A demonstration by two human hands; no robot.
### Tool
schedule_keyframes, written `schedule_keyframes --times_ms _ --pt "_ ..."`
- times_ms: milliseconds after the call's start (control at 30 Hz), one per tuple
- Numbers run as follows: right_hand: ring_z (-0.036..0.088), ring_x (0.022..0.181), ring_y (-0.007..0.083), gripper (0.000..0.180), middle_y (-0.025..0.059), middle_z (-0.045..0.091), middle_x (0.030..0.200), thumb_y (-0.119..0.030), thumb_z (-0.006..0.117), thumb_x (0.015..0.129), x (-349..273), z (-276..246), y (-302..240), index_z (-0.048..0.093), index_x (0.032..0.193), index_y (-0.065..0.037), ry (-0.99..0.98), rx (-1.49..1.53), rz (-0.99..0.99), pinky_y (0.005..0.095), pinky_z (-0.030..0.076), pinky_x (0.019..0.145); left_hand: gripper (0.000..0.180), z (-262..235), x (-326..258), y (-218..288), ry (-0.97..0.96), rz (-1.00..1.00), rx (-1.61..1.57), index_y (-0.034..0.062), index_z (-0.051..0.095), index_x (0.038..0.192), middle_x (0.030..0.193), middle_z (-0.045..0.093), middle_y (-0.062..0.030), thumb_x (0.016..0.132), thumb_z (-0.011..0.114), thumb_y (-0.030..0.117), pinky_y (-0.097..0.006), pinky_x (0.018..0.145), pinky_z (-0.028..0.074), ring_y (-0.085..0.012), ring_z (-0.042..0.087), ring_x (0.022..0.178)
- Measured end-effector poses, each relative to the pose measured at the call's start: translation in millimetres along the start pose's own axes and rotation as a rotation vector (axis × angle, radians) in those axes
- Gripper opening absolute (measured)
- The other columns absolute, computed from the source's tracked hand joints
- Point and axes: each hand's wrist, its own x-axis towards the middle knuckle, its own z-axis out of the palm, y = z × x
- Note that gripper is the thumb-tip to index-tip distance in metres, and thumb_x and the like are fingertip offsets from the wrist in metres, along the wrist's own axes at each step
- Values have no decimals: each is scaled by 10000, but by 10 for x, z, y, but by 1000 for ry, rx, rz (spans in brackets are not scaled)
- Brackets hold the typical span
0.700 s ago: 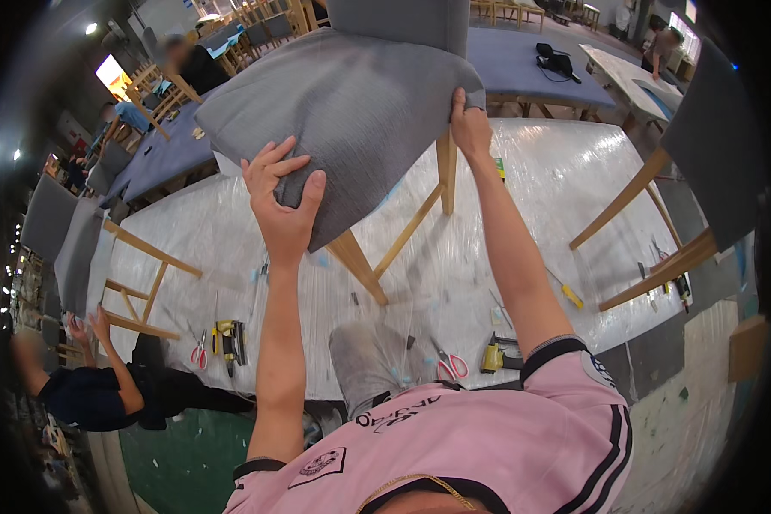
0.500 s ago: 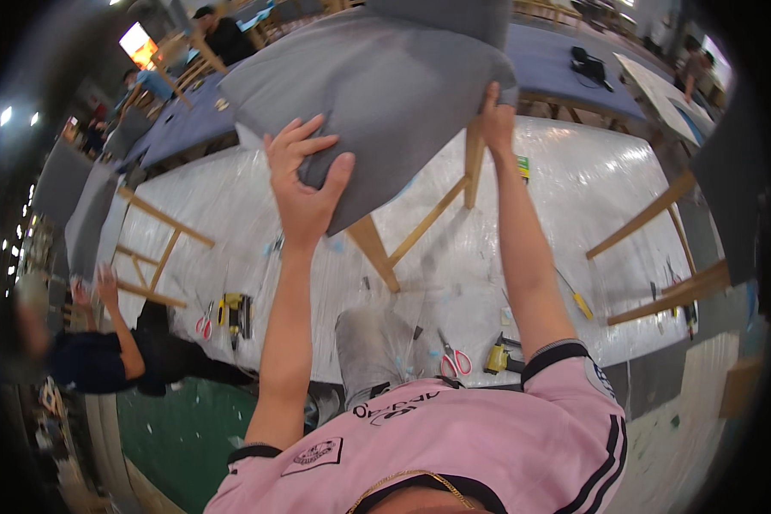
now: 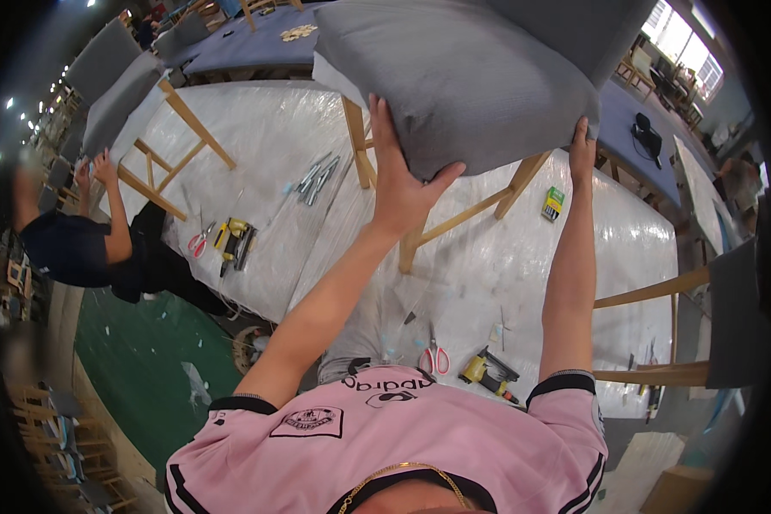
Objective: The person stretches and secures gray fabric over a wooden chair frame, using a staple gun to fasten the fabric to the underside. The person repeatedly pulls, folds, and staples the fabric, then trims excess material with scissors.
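In front of me a chair with wooden legs and a grey fabric seat cover (image 3: 488, 90) stands on the plastic-wrapped table (image 3: 300, 248). My left hand (image 3: 403, 184) lies against the near left corner of the seat, thumb and fingers spread wide on the cloth. At the seat's right corner, my right hand (image 3: 582, 154) has its fingers wrapped on the cover's edge. Below the chair are red-handled scissors (image 3: 434, 358) and a yellow staple gun (image 3: 488, 370). A green and yellow box (image 3: 552, 204) sits beside my right forearm.
To the left a co-worker (image 3: 86, 244) handles another grey chair (image 3: 124, 103). Near them lie a second staple gun (image 3: 234, 244), scissors (image 3: 200, 240) and several metal rods (image 3: 319, 178). Another chair's leg (image 3: 651, 289) juts in from the right. Behind stands a blue-topped table (image 3: 257, 47).
The chair has turned and shifted right, its near legs now lower on the table. Both hands moved right with it, still on the seat's corners. My view has swung as well.
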Motion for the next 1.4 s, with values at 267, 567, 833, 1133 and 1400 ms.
schedule_keyframes --times_ms 267,567,833,1133,1400 --pt "579 1305 350 680 254 618 1389 -513 451 1084 -264 374 -100 533 1417 74 159 -181 -131 408 426 1076 1421 -674 374 -426 -172 -109 49 59 -34 1641 1708 4 -226 689 930 488 -513 1250 274 -407 133 1575" --pt "635 1198 340 682 254 651 1307 -505 433 1095 -497 526 -289 554 1343 119 157 -185 -71 414 486 996 641 -1026 113 -345 87 -838 -661 -16 553 1343 1088 655 -79 965 718 475 -321 983 472 -161 613 1019" --pt "695 1007 242 745 165 709 1140 -594 422 1075 -313 471 79 619 1265 98 166 69 -103 373 563 855 703 -949 203 -362 -173 -1087 -490 -7 689 1195 989 694 -62 972 610 656 -288 862 479 -122 617 931" --pt "661 961 186 718 127 656 1177 -579 421 1084 -266 362 198 623 1212 97 148 169 -132 311 560 768 490 -519 -162 -528 122 -771 -655 35 757 976 819 637 44 1067 569 479 -230 702 416 -49 499 738" --pt "629 919 214 660 118 673 1046 -529 467 1084 -50 145 353 596 1187 109 187 -307 -219 356 510 824 496 -653 -142 -621 43 -774 -572 36 735 900 730 574 48 1061 576 477 -249 670 415 -62 495 704"
